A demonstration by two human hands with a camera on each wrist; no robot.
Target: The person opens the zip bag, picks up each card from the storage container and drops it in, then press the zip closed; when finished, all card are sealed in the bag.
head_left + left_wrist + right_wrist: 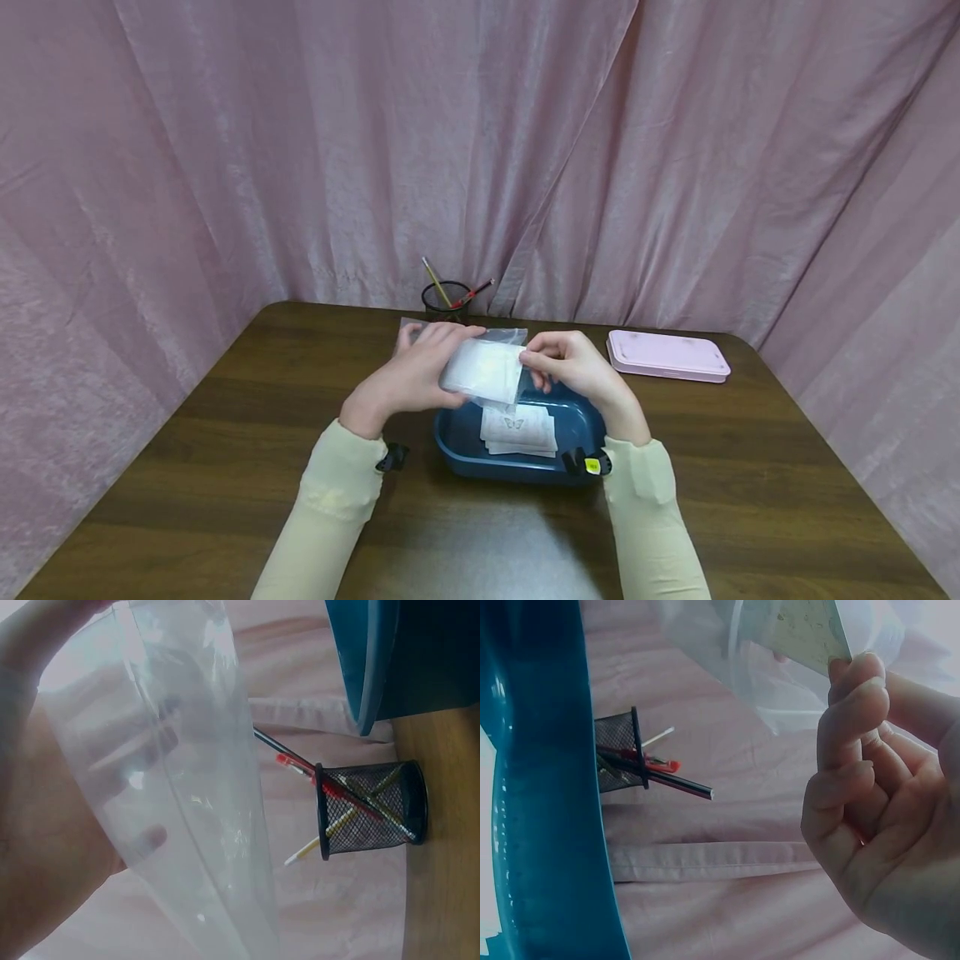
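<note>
Both hands [480, 371] hold a clear bag [187, 787]; card [810, 630], probably paper.

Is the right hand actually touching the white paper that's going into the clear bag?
Touching. The right wrist view shows the right hand pinching the corner of the white paper at its fingertips, with no gap; the head view agrees.

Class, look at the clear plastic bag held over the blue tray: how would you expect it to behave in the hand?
The clear plastic bag probably feels floppy and light: in the left wrist view the film curves and creases. Its glossy sheen suggests it may slip. Both the left hand and right hand hold it, hinting that one grip leaves it sagging.
</note>
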